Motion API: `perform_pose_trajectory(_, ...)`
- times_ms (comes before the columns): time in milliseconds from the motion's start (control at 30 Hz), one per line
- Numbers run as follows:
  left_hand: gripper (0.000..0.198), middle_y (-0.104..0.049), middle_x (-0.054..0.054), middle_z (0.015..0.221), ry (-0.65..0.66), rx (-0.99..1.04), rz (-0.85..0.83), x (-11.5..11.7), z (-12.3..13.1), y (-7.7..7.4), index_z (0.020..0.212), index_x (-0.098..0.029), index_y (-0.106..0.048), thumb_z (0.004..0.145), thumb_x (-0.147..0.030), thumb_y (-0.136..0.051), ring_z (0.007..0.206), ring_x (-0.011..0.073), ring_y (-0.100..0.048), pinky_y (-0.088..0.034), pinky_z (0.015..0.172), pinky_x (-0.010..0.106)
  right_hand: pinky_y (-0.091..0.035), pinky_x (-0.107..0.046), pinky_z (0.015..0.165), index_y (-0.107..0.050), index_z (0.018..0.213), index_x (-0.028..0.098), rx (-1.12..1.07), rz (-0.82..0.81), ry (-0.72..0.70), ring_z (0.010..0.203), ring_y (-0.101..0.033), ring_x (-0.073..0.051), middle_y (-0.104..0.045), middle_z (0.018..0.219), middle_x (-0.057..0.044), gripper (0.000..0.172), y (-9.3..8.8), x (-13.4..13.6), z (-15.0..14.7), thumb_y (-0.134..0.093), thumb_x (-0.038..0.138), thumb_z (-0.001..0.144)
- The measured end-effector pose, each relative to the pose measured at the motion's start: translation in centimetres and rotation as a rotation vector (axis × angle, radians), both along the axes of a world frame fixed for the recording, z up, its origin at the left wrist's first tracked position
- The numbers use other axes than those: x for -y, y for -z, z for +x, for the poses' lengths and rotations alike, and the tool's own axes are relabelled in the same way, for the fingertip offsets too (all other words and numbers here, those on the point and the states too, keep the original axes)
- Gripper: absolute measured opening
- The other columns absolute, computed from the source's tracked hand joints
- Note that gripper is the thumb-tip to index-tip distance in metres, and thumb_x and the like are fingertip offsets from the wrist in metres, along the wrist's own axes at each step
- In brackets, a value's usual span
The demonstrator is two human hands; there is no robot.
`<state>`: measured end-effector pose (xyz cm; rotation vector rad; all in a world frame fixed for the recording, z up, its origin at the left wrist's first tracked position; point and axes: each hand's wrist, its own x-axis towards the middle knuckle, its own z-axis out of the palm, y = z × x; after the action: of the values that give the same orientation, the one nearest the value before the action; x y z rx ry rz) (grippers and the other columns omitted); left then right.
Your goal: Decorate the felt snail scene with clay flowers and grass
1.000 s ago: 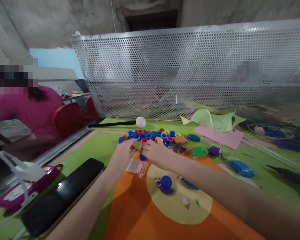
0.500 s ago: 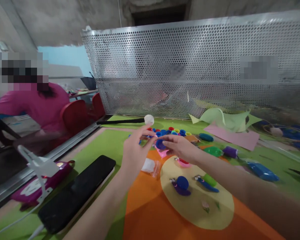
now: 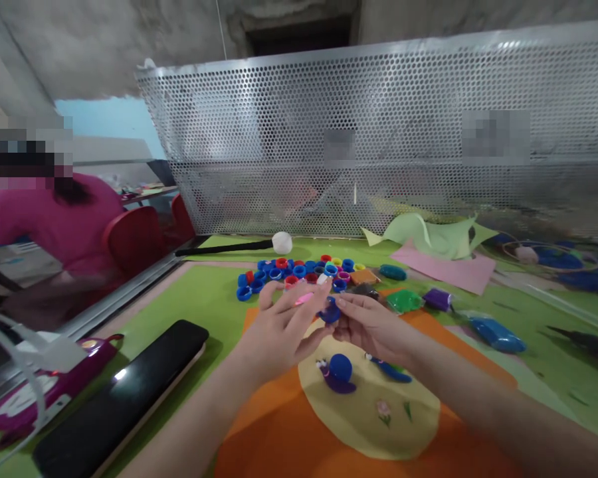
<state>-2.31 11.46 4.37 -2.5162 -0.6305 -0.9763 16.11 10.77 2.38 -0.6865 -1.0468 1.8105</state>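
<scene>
A blue bottle cap [image 3: 330, 311] is pinched in the fingertips of my right hand [image 3: 373, 325]. From the other side, my left hand [image 3: 282, 325] has its index finger and thumb curled round the cap's left edge. Both hands are over a pale yellow paper oval [image 3: 359, 431] on orange paper [image 3: 259, 431]. On the oval lie a snail [image 3: 337, 374] with a purple body and blue cap shell, and a second blue snail [image 3: 391, 370] partly covered by my right hand. A small pink flower [image 3: 383, 411] is below them. Something pink [image 3: 305, 299] shows behind my left fingers.
Several bottle caps [image 3: 275, 273] are grouped behind my hands. Bagged clay lies to the right: green [image 3: 404, 301], purple [image 3: 437, 299], blue [image 3: 498, 334]. A black phone-like slab [image 3: 124, 392] lies left. A perforated metal screen [image 3: 289, 153] rises behind; a person in pink [image 3: 74, 226] sits left.
My hands have come closer to me with the blue cap, and my left fingers have closed in on it. The view has shifted, and more of the cap group shows.
</scene>
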Motion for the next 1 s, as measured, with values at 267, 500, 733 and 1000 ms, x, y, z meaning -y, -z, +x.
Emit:
perform_pose_trajectory(267, 0.048, -0.07, 0.005, 0.093, -0.04, -0.016, 0.133, 0.7, 0.1, 0.3, 0.121, -0.014, -0.04, 0.081, -0.033, -0.06, 0.093, 0.0216, -0.062, -0.046, 0.081, 0.035, -0.044, -0.02, 0.055, -0.062, 0.072, 0.013, -0.041, -0.04, -0.041, 0.055, -0.058, -0.008, -0.063, 0.06, 0.0, 0.028, 0.1, 0.2, 0.4, -0.071, 0.039, 0.069)
perform_pose_trajectory(500, 0.063, -0.072, 0.004, 0.084, -0.056, 0.019, -0.063, 1.7, 0.7, -0.1, 0.134, -0.011, -0.022, 0.083, -0.028, -0.055, 0.09, 0.0235, -0.064, -0.043, 0.084, 0.039, -0.041, -0.019, 0.051, -0.064, 0.081, 0.012, -0.061, -0.035, -0.054, 0.053, -0.058, -0.007, -0.064, 0.062, 0.0, 0.027, -0.1, 0.2, 0.4, -0.074, 0.034, 0.067)
perform_pose_trajectory(733, 0.069, -0.072, 0.004, 0.086, -0.055, -0.003, -0.181, 2.3, 1.2, -0.3, 0.138, -0.011, -0.01, 0.083, -0.023, -0.05, 0.09, 0.0228, -0.065, -0.037, 0.095, 0.046, -0.045, -0.021, 0.055, -0.062, 0.074, 0.012, -0.055, -0.056, -0.043, 0.052, -0.058, -0.008, -0.063, 0.059, 0.0, 0.024, 0.4, 0.3, 0.3, -0.071, 0.035, 0.071)
perform_pose_trajectory(1000, 0.076, -0.072, 0.003, 0.09, -0.05, 0.074, -0.027, 1.6, 0.8, -0.3, 0.138, -0.009, -0.009, 0.082, -0.026, -0.058, 0.095, 0.0201, -0.063, -0.03, 0.098, 0.039, -0.039, -0.018, 0.049, -0.058, 0.073, 0.015, 0.011, -0.072, -0.003, 0.052, -0.057, -0.008, -0.061, 0.057, 0.001, 0.029, 0.3, 0.3, 0.5, -0.071, 0.041, 0.068)
